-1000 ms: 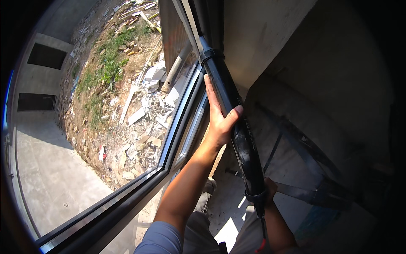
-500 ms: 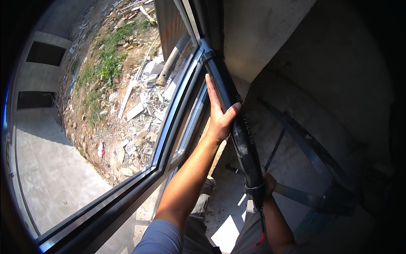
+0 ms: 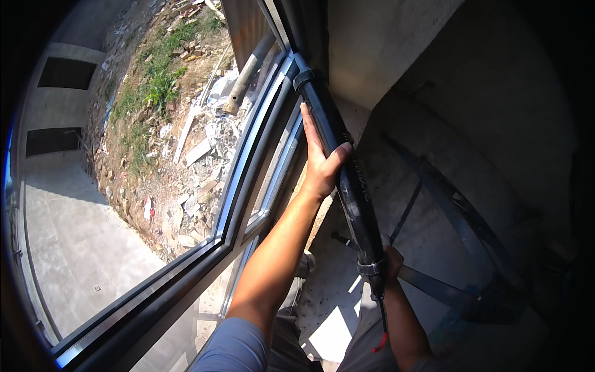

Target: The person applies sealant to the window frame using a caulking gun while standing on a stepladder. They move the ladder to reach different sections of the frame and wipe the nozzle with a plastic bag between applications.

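A long black caulking gun slants across the middle, its front end up at the corner of the window frame. My left hand is wrapped round the barrel from the left, thumb over the top and fingers stretched along its side. At the rear collar my right hand grips the gun, though the barrel hides most of its fingers and the handle. A thin rod with a red hooked end sticks out of the back. The nozzle tip seems to touch the frame corner; the exact contact is too small to tell.
Through the glass lie rubble, grass and a concrete slab. A rough wall stands right of the window. In shadow at the right is a dark metal-legged stand. Sunlit patches mark the floor.
The gun's rear end and my right hand sit slightly higher in the picture. The outside view has shifted a little, and both hands keep their grip.
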`<state>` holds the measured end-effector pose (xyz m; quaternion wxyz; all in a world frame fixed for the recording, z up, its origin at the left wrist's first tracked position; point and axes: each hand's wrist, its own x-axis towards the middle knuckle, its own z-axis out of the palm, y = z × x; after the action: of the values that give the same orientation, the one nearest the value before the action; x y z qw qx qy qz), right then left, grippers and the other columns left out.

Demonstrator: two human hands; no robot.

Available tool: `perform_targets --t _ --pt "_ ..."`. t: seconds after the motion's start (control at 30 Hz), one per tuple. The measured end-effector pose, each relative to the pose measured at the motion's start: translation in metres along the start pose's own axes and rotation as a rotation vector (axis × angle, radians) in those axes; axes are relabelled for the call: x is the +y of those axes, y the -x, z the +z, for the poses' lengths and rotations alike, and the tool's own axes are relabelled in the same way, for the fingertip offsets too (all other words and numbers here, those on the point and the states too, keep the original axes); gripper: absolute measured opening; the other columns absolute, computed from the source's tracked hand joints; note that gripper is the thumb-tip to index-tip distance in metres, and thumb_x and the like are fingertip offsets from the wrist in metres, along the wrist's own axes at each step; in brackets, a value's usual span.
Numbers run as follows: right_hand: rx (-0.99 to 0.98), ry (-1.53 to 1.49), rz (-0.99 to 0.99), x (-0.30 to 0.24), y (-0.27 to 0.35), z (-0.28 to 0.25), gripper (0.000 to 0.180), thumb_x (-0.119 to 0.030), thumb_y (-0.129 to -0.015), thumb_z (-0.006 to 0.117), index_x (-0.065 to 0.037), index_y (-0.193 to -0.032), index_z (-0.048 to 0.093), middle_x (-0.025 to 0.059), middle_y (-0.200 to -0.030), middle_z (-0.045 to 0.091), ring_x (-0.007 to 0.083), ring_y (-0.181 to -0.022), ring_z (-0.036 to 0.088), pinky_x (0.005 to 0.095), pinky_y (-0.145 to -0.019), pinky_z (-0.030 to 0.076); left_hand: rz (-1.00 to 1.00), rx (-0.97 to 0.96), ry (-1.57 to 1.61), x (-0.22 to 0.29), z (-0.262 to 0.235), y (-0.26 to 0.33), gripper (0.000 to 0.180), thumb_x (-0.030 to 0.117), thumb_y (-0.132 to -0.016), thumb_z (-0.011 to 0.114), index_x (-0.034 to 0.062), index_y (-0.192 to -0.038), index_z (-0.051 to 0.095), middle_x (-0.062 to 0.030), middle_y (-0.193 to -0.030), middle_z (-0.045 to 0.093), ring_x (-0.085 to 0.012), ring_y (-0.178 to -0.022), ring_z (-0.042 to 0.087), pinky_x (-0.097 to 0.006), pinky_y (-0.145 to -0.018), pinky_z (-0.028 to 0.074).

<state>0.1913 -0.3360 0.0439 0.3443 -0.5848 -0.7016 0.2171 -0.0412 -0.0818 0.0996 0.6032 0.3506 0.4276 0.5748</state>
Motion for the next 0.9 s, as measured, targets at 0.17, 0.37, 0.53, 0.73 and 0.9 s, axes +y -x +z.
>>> perform_targets --t 0.17,0.37,0.53,0.73,0.9 --pt "-0.07 -0.063 -0.021 0.004 0.016 -0.005 0.039 -0.042 -0.094 0.07 -0.006 -0.1 0.057 0.0128 -0.091 0.06 0.0319 -0.082 0.063 0.0423 -0.071 0.05 -0.016 0.031 -0.023 0.002 0.002 0.0 0.125 0.025 -0.077 0.075 0.0123 -0.168 -0.01 -0.0186 -0.168 0.016 -0.0299 -0.15 0.029 -0.04 -0.12 0.03" --pt "-0.188 -0.485 0.246 -0.077 0.012 -0.06 0.073 -0.057 -0.096 0.067 -0.001 -0.142 0.056 0.0156 -0.129 0.066 0.0313 -0.119 0.066 0.0424 -0.096 0.054 -0.126 0.132 -0.042 0.057 0.035 -0.006 0.123 0.018 -0.079 0.076 0.0103 -0.168 -0.009 -0.0229 -0.162 0.028 -0.0319 -0.139 0.044 -0.038 -0.113 0.041" --pt "-0.247 -0.804 0.339 -0.181 -0.079 -0.128 0.089 -0.071 -0.101 0.046 0.002 -0.152 0.04 0.0199 -0.149 0.053 0.0323 -0.141 0.05 0.0469 -0.122 0.032 -0.376 0.242 -0.245 0.122 0.067 -0.031 0.128 0.022 -0.079 0.078 0.0081 -0.166 -0.015 -0.03 -0.142 0.052 -0.0349 -0.112 0.065 -0.039 -0.093 0.055" --pt "-0.109 -1.179 0.68 -0.248 -0.155 -0.175 0.076 -0.07 -0.105 0.036 -0.001 -0.134 0.05 0.0204 -0.126 0.065 0.0386 -0.127 0.061 0.0518 -0.116 0.042 -0.57 0.322 0.052 0.148 0.087 -0.056 0.088 0.027 -0.083 0.081 -0.0044 -0.146 0.028 -0.0236 -0.115 0.062 -0.0292 -0.085 0.072 -0.046 -0.072 0.064" --pt "-0.065 -1.164 0.807 -0.259 -0.19 -0.2 0.08 -0.073 -0.102 0.04 0.0 -0.128 0.055 0.0225 -0.122 0.065 0.0398 -0.122 0.064 0.0518 -0.11 0.049 -0.53 0.416 0.143 0.139 0.099 -0.07 0.074 0.025 -0.084 0.08 -0.0041 -0.133 0.033 -0.0205 -0.107 0.061 -0.0299 -0.082 0.071 -0.044 -0.066 0.063"
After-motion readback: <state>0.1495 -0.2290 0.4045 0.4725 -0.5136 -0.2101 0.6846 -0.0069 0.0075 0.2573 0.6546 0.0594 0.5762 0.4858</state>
